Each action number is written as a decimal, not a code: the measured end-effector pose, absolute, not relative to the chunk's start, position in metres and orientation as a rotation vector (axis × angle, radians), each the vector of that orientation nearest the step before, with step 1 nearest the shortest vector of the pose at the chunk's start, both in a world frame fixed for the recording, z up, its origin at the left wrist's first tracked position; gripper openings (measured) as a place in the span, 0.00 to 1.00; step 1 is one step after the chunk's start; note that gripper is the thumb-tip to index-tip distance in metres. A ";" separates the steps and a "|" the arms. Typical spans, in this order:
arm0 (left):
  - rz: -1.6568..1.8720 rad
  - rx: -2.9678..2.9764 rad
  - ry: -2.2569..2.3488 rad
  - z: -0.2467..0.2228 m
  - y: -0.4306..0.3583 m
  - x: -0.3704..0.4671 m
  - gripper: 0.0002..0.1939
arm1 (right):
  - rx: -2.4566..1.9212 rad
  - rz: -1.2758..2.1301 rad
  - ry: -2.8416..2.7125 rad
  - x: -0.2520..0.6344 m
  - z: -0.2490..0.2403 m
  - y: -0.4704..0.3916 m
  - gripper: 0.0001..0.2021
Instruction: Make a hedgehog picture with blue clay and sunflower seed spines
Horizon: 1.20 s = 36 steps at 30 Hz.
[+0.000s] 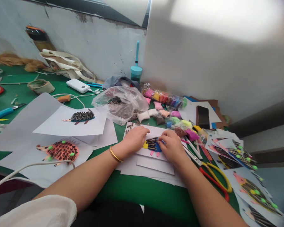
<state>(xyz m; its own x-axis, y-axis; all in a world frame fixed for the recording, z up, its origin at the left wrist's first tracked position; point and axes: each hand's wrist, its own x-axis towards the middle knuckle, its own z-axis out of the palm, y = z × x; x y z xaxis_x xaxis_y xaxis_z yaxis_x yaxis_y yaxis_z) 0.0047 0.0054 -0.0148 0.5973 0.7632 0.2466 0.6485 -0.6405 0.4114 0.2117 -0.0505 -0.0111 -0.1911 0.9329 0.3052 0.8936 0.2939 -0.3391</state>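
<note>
A hedgehog picture lies before me on white paper, its blue body (161,145) covered with rows of striped sunflower seeds (152,144), with a yellow face (145,145) and pink feet (157,154). My left hand (135,138) rests on the paper beside the yellow face, fingers bent and a little apart; I see nothing in it. Over the hedgehog's right end, my right hand (172,145) has thumb and fingertips pinched together. Whatever they hold is too small to make out. A few loose seeds (128,127) lie at the sheet's upper left corner.
Behind the sheet are a plastic bag of seeds (123,105) and several clay packets (164,113). Scissors (215,179) lie by my right forearm. Finished hedgehog pictures (253,186) are stacked right; others (82,116) lie left, near a white cable (38,164). A phone (203,116) lies farther back.
</note>
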 end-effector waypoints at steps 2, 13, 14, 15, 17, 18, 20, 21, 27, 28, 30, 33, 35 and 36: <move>0.635 2.536 1.144 -0.013 0.007 0.004 0.14 | -1.636 0.112 -2.110 0.213 -0.011 -0.051 0.04; 0.527 2.556 1.628 -0.008 0.029 -0.016 0.13 | -1.538 0.090 -1.994 0.222 -0.010 -0.052 0.06; 0.507 2.550 1.632 -0.008 0.030 -0.016 0.13 | -1.531 0.094 -1.993 0.222 -0.010 -0.052 0.06; 0.499 2.544 1.637 -0.008 0.031 -0.015 0.12 | -1.524 0.097 -1.993 0.222 -0.011 -0.051 0.06; 0.503 2.558 1.653 -0.009 0.032 -0.014 0.12 | -1.515 0.099 -1.989 0.222 -0.012 -0.051 0.06; 0.502 2.575 1.661 -0.008 0.032 -0.013 0.12 | -1.511 0.099 -1.985 0.222 -0.012 -0.051 0.06; 0.514 2.615 1.674 -0.008 0.032 -0.012 0.12 | -1.505 0.100 -1.970 0.222 -0.012 -0.051 0.06; 0.539 2.635 1.666 -0.007 0.031 -0.010 0.11 | -1.503 0.102 -1.960 0.222 -0.012 -0.051 0.07; 0.801 2.751 1.163 -0.001 0.006 0.008 0.11 | -1.416 0.168 -1.938 0.215 -0.003 -0.056 0.08; 0.809 2.749 1.062 0.000 0.001 0.011 0.11 | -1.390 0.185 -1.939 0.213 -0.002 -0.057 0.07; 0.830 2.707 0.959 0.001 -0.007 0.016 0.11 | -1.349 0.215 -1.932 0.210 0.001 -0.058 0.04; 0.879 2.618 0.916 0.002 -0.013 0.017 0.10 | -1.322 0.260 -1.903 0.208 0.003 -0.059 0.04; 0.901 2.576 0.897 0.002 -0.014 0.017 0.09 | -1.305 0.316 -1.880 0.207 0.004 -0.060 0.03; 0.907 2.565 0.887 0.002 -0.014 0.016 0.09 | -1.298 0.345 -1.867 0.206 0.004 -0.060 0.03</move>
<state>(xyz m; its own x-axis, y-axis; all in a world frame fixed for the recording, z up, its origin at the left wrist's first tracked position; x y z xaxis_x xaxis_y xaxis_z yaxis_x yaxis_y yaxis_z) 0.0164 -0.0135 0.0017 0.6145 0.6328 0.4711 0.4575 -0.7723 0.4408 0.2063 -0.0603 0.0041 -0.1358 0.8753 0.4642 0.6514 0.4319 -0.6238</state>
